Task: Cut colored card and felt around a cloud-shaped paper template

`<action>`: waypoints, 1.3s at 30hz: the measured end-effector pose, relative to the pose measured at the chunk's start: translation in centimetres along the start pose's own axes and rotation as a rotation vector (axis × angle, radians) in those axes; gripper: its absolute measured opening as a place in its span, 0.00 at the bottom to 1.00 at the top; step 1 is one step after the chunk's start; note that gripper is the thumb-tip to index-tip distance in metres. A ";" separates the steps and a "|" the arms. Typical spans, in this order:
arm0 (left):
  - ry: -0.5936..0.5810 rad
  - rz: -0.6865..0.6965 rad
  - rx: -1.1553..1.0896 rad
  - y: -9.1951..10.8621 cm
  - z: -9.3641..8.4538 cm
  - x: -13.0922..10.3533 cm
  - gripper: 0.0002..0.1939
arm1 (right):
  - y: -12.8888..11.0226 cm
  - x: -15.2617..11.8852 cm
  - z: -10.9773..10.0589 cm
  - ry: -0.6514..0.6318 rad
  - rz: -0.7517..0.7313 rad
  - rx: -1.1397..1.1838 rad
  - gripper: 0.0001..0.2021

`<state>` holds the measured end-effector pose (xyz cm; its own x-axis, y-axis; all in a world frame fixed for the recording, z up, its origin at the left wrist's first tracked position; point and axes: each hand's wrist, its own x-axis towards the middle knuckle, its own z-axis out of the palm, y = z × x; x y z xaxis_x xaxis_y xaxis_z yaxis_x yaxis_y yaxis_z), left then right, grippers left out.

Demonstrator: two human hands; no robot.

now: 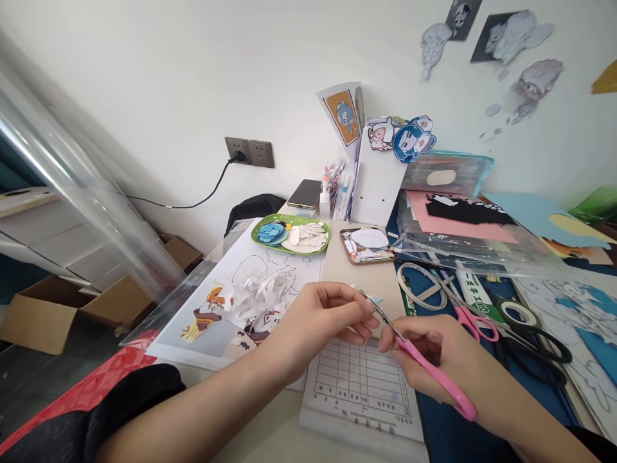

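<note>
My right hand (438, 350) grips a pair of scissors with pink handles (441, 379), its blades pointing up and left toward my other hand. The fingers of my left hand (340, 312) are pinched together right by the blade tips; what they hold is too small to make out. A tiny light-blue bit (378, 301) shows just behind the blades. Below both hands lies a pad with a printed table (361, 392). A heap of white paper strips (263, 296) rests left of my left hand on a printed sheet (193, 321).
A green tray (258, 243) holds blue and white paper cut-outs. Nearby sits a small tin (369, 260) of paper pieces. To the right lie black-handled scissors (535, 360), other pink scissors (475, 321) and tape rolls (518, 315). A phone (304, 193) lies at the back.
</note>
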<state>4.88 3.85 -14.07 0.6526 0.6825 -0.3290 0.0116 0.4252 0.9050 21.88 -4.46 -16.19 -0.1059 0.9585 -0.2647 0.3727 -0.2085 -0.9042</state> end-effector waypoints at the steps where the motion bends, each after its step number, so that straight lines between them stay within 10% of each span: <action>1: 0.011 0.003 0.014 0.1 0.0 0.0 0.07 | -0.1 0.0 0.0 -0.002 0.001 0.012 0.10; 39: 0.009 0.032 -0.041 -0.5 0.0 0.2 0.04 | 0.7 -0.2 0.3 -0.018 -0.019 -0.003 0.12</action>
<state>4.98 3.80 -14.56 0.6453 0.7016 -0.3023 -0.0403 0.4264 0.9036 21.92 -4.84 -16.82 -0.1293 0.9586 -0.2538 0.3736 -0.1900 -0.9079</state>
